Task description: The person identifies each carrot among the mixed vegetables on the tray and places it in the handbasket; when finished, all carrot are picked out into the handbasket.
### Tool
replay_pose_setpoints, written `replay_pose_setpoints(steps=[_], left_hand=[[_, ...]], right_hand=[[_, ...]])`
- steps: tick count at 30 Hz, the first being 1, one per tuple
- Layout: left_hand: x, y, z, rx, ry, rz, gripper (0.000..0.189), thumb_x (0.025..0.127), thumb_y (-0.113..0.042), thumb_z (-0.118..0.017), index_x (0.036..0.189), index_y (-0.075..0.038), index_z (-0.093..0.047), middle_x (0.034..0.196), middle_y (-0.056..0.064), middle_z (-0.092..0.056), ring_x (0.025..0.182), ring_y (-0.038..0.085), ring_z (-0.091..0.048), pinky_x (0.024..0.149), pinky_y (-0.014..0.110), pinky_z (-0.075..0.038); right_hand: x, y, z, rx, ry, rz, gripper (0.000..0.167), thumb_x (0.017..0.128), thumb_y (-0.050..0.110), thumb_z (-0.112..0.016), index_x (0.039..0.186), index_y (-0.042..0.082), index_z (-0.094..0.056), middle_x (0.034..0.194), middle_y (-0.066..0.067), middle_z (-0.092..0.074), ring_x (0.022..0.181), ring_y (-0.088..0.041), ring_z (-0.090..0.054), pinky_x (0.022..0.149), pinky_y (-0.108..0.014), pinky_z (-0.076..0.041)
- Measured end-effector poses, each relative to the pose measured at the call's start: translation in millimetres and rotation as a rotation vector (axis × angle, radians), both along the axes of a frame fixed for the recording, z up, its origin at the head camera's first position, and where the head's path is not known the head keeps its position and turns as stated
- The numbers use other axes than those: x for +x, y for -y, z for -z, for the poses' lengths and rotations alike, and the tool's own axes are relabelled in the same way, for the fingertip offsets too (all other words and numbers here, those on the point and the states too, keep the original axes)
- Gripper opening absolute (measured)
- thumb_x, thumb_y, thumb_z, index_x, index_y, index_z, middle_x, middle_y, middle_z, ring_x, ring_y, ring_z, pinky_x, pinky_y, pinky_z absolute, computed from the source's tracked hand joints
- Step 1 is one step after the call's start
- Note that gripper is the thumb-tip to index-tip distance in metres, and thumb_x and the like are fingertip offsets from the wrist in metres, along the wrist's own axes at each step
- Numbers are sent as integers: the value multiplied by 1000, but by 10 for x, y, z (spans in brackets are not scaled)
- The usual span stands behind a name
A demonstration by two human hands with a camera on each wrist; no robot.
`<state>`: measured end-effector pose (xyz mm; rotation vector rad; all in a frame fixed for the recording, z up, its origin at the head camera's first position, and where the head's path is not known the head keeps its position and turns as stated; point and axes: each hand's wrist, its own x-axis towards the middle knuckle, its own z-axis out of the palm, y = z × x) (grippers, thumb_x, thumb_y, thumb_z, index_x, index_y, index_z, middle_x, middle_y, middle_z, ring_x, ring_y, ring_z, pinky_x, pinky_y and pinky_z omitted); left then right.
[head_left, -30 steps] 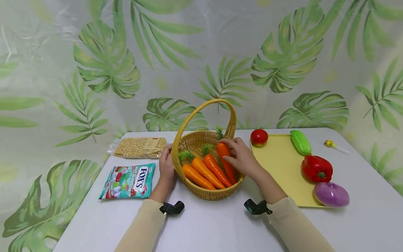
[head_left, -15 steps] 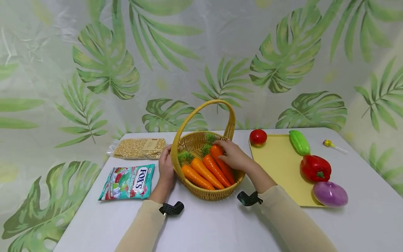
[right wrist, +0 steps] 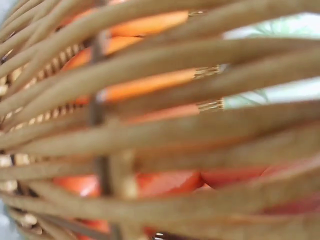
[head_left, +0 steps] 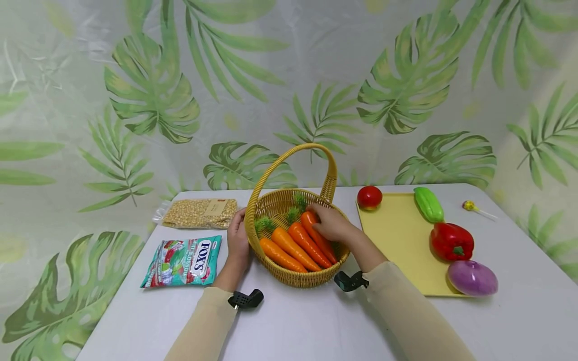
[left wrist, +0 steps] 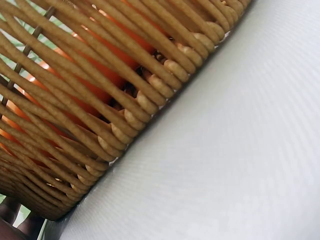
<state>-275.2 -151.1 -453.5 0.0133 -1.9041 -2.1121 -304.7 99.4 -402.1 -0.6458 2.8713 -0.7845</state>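
Observation:
A wicker basket (head_left: 293, 283) with a tall arched handle stands mid-table, slightly turned. Several orange carrots (head_left: 285, 253) with green tops lie side by side in it, leaning toward its front. My right hand (head_left: 331, 224) reaches over the right rim and holds the rightmost carrot (head_left: 317, 236) near its top. At the basket's left side, my left hand (head_left: 238, 239) holds the wall below the handle's foot. In the left wrist view the basket's weave (left wrist: 100, 75) fills the upper left, with fingers dark in the lower corner. Through the weave (right wrist: 150, 135) in the right wrist view, carrots show.
On the left lie a bag of yellow kernels (head_left: 198, 213) and a teal candy bag (head_left: 182, 261). At right a yellow tray (head_left: 393, 240) bears a tomato (head_left: 369, 197), a green vegetable (head_left: 429, 204), a red pepper (head_left: 452, 241) and a purple vegetable (head_left: 472, 278). A lollipop (head_left: 470, 205) lies beyond.
My right hand has moved left and a little down with the rightmost carrot, which now lies closer beside the others. My left hand has stayed at the basket.

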Motion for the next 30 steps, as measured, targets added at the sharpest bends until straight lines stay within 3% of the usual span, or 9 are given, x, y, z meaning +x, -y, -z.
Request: replay_pose_setpoints(steps=[6, 19, 23, 30], left_hand=[[-131, 27, 162, 23, -14, -13, 36, 105, -10, -36, 132, -4, -59, 136, 8, -56, 119, 7, -51, 97, 14, -47], [-144, -5, 161, 18, -37, -34, 35, 103, -12, -38, 129, -5, -61, 129, 6, -59, 117, 9, -54, 96, 16, -48], [-147, -4, 166, 19, -37, -36, 35, 103, -12, -38, 128, -5, -61, 129, 6, -59, 117, 9, -54, 97, 16, -47], [-131, 7, 190, -5, -39, -39, 33, 104, -15, -38, 126, -8, -62, 128, 4, -60, 119, 11, -54, 99, 18, -47]], right_hand=[[-53, 8, 40, -25, 46, 8, 45, 96, 7, -56, 140, -2, -48, 137, -23, -58, 128, -38, -55, 111, -51, -43], [-45, 27, 59, -39, 24, 25, 45, 97, 10, -56, 141, -1, -52, 142, -20, -56, 135, -37, -50, 116, -51, -38], [-11, 33, 55, -92, -29, 36, 41, 97, 11, -57, 137, 1, -56, 139, -19, -59, 132, -36, -53, 113, -51, -41], [119, 49, 9, -170, -242, 100, 27, 96, 8, -55, 118, 6, -69, 122, -12, -70, 114, -31, -63, 100, -49, -52]])
